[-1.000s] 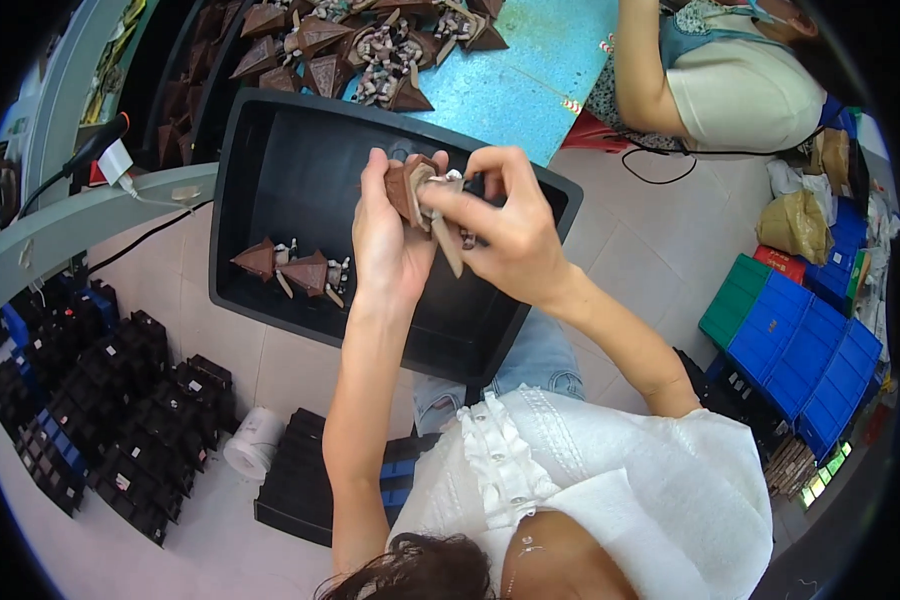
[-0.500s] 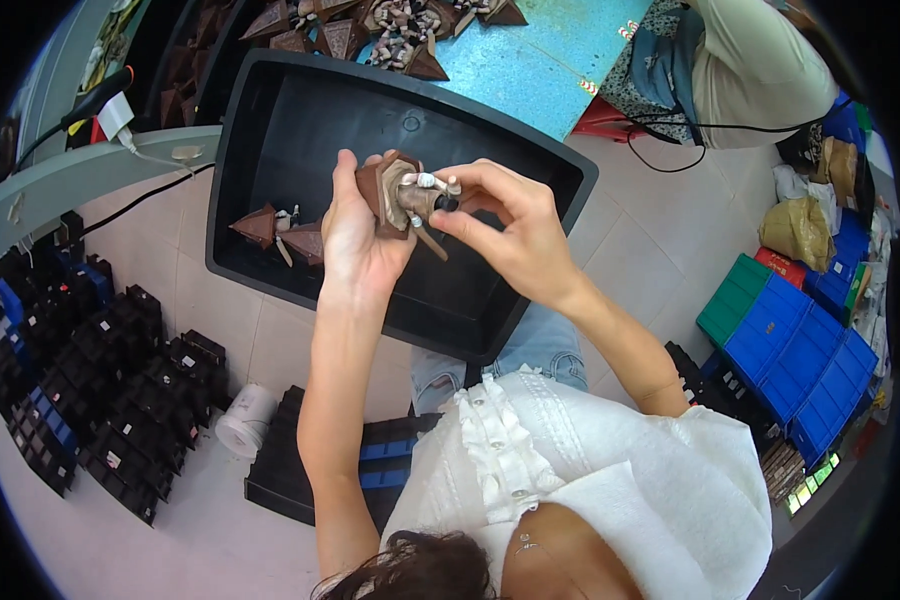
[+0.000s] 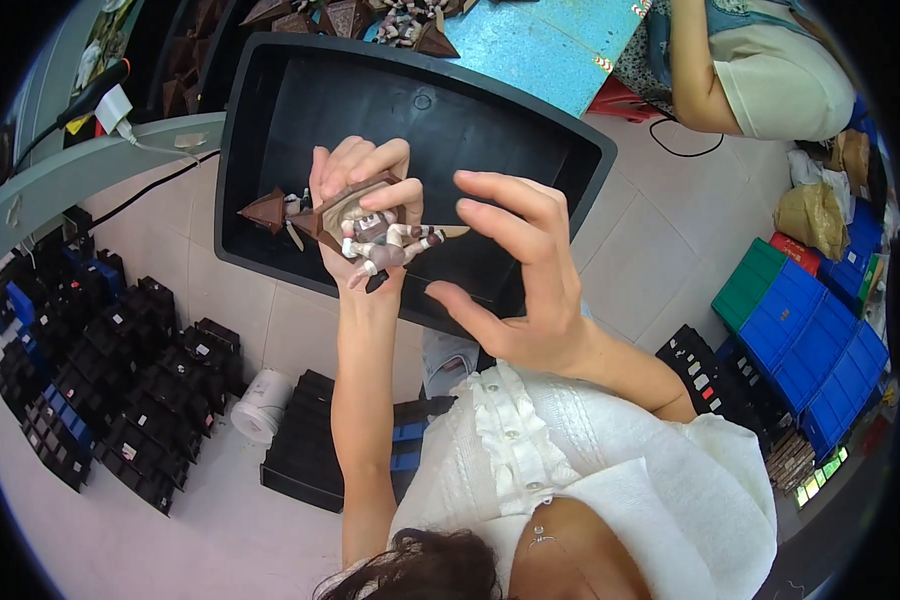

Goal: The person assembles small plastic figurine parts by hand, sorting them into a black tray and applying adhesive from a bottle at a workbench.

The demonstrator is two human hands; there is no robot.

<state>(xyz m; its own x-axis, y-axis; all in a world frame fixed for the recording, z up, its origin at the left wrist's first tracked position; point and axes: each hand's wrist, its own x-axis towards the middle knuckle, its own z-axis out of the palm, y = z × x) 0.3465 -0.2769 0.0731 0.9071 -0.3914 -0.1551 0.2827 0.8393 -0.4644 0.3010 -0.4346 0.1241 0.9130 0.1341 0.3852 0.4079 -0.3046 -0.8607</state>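
I see the right hand (image 3: pixel 530 280) no longer pinching the brown roofed figurine (image 3: pixel 375 240) as half a second ago; its thumb and fingers are now spread wide, though I can't tell whether one touches the figurine's beige stick. The figurine, now turned figure-side toward me, sits left of frame centre over the black tray (image 3: pixel 315 105), gripped in the left hand's (image 3: pixel 370 165) curled fingers.

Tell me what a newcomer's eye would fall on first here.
Probably the small brown-and-white figurine near the middle, held in the left hand over a black tray. The right hand stands open beside it. Then the bright blue tabletop at the top and blue crates at the right.
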